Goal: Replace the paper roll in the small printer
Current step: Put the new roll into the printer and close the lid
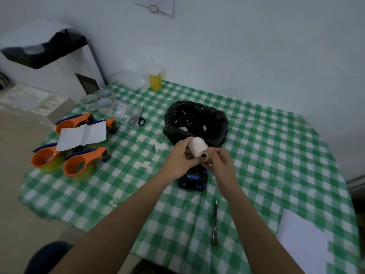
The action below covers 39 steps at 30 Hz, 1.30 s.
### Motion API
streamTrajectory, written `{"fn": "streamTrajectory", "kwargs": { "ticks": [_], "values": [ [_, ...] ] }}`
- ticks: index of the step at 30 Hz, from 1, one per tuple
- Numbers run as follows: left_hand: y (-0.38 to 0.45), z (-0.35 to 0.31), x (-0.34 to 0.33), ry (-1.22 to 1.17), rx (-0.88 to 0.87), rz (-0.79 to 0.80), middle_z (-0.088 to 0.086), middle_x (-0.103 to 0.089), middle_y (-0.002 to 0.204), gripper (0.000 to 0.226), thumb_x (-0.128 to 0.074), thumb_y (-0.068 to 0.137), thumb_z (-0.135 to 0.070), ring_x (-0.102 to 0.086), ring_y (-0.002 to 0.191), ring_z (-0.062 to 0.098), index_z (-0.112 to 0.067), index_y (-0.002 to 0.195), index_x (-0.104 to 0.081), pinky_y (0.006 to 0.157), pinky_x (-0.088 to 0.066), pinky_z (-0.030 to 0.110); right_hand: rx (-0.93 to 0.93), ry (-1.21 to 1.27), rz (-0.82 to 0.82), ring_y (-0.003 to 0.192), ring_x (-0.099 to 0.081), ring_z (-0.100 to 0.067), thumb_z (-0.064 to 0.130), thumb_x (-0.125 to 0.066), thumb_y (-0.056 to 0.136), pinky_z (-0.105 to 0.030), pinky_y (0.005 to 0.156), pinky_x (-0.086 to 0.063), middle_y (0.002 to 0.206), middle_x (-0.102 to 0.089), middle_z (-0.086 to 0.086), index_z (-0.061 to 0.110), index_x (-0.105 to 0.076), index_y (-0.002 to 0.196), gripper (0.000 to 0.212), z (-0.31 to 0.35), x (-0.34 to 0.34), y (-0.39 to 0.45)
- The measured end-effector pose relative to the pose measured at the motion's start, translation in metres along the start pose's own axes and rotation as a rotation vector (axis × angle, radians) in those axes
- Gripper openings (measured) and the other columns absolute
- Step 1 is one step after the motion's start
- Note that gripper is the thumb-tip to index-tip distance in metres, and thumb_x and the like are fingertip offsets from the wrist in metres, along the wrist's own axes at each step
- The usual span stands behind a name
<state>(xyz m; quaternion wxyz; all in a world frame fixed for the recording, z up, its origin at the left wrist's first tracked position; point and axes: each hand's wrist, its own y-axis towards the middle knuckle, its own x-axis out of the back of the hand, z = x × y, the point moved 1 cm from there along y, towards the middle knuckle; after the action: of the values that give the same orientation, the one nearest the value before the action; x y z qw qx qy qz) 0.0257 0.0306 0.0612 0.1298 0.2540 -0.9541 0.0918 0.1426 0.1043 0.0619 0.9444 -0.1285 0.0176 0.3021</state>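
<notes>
A white paper roll (198,146) is held in the air between both hands, tilted, just above the small black printer (192,179) with blue buttons. My left hand (180,158) grips the roll from the left. My right hand (220,164) pinches its near end from the right. The hands hide the top of the printer, so its paper bay cannot be seen. Behind the roll stands a black bin bag (195,123), open, with two pale objects inside.
On the green checked tablecloth (276,155) a pen (214,224) lies in front of the printer and white paper (304,240) at the right. Orange tape dispensers (79,165), tape rolls (98,99), scissors (139,117) and a yellow drink cup (155,80) stand at the left and back.
</notes>
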Motion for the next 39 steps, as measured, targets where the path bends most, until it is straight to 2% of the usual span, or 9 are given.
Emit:
{"fn": "streamTrajectory", "kwargs": {
  "ticks": [5, 10, 16, 24, 27, 31, 33, 36, 39],
  "values": [
    [-0.01, 0.002, 0.015, -0.096, 0.089, 0.106, -0.001, -0.052, 0.134, 0.063, -0.076, 0.074, -0.02, -0.06, 0.113, 0.016, -0.023, 0.131, -0.048, 0.095, -0.054, 0.038, 0.226, -0.401, 0.182, 0.099, -0.06, -0.015, -0.001, -0.052, 0.085, -0.028, 0.085, -0.051, 0.107, -0.063, -0.002, 0.024, -0.063, 0.096, 0.029, -0.001, 0.027, -0.003],
    [-0.018, 0.003, 0.025, -0.146, 0.127, 0.201, -0.001, -0.056, 0.133, 0.059, -0.075, 0.076, -0.017, -0.056, 0.12, 0.015, -0.023, 0.13, -0.051, 0.1, -0.048, 0.035, 0.648, -0.823, 0.253, 0.118, -0.049, -0.008, 0.02, -0.074, 0.075, -0.022, 0.097, -0.041, 0.125, -0.053, 0.01, 0.021, -0.057, 0.105, 0.034, -0.001, 0.027, 0.0],
    [-0.009, 0.01, 0.041, -0.189, 0.191, 0.406, -0.001, -0.057, 0.133, 0.059, -0.071, 0.073, -0.026, -0.057, 0.12, 0.016, -0.027, 0.129, -0.053, 0.102, -0.047, 0.038, 0.855, -0.98, 0.294, 0.12, -0.05, -0.013, 0.036, -0.065, 0.077, -0.025, 0.103, -0.04, 0.119, -0.066, 0.0, 0.013, -0.062, 0.114, 0.043, -0.002, 0.02, 0.01],
    [0.011, 0.023, 0.035, -0.298, 0.358, 0.503, -0.004, -0.048, 0.136, 0.065, -0.059, 0.088, -0.008, -0.054, 0.118, 0.012, -0.019, 0.144, -0.03, 0.089, -0.055, 0.021, 0.784, -1.064, 0.278, 0.114, -0.054, -0.016, 0.041, -0.06, 0.079, -0.032, 0.101, -0.043, 0.115, -0.068, -0.004, 0.011, -0.061, 0.115, 0.047, -0.017, 0.023, 0.019],
    [0.013, 0.022, 0.03, -0.246, 0.327, 0.424, -0.001, -0.045, 0.14, 0.058, -0.063, 0.086, -0.018, -0.051, 0.123, 0.015, -0.021, 0.139, -0.038, 0.089, -0.055, 0.024, 0.744, -1.178, 0.154, 0.107, -0.053, -0.014, 0.043, -0.057, 0.077, -0.031, 0.099, -0.038, 0.109, -0.069, -0.005, 0.012, -0.062, 0.111, 0.047, -0.026, 0.022, 0.023],
    [0.015, 0.027, 0.02, 0.036, 0.223, 0.295, -0.003, -0.062, 0.112, 0.045, -0.069, 0.08, -0.035, -0.062, 0.098, 0.009, -0.026, 0.121, -0.052, 0.07, -0.049, 0.017, 0.659, -1.265, 0.092, 0.098, -0.063, -0.021, 0.039, -0.067, 0.071, -0.032, 0.099, -0.033, 0.103, -0.069, -0.003, 0.014, -0.063, 0.106, 0.043, -0.037, 0.012, 0.027],
    [0.019, 0.03, 0.019, 0.072, 0.195, 0.253, -0.003, -0.062, 0.106, 0.041, -0.069, 0.079, -0.034, -0.062, 0.091, 0.009, -0.025, 0.116, -0.055, 0.066, -0.048, 0.017, 0.581, -1.162, 0.127, 0.095, -0.06, -0.022, 0.034, -0.075, 0.068, -0.033, 0.09, -0.043, 0.103, -0.065, -0.003, 0.014, -0.062, 0.107, 0.045, -0.039, 0.009, 0.028],
    [0.022, 0.035, 0.024, 0.054, 0.197, 0.268, -0.007, -0.062, 0.1, 0.037, -0.069, 0.08, -0.029, -0.06, 0.086, 0.004, -0.026, 0.115, -0.058, 0.063, -0.048, 0.014, 0.36, -0.858, 0.195, 0.097, -0.051, -0.009, 0.029, -0.078, 0.07, -0.012, 0.083, -0.041, 0.105, -0.054, 0.006, 0.019, -0.061, 0.11, 0.045, -0.035, 0.014, 0.029],
    [0.023, 0.041, 0.026, 0.009, 0.207, 0.311, -0.007, -0.063, 0.099, 0.038, -0.071, 0.079, -0.023, -0.063, 0.092, 0.01, -0.026, 0.115, -0.058, 0.074, -0.053, 0.019, 0.18, -0.73, 0.263, 0.106, -0.053, -0.006, 0.029, -0.075, 0.074, -0.02, 0.094, -0.043, 0.112, -0.056, 0.015, 0.026, -0.058, 0.117, 0.047, -0.039, 0.02, 0.03]
  ]
}}
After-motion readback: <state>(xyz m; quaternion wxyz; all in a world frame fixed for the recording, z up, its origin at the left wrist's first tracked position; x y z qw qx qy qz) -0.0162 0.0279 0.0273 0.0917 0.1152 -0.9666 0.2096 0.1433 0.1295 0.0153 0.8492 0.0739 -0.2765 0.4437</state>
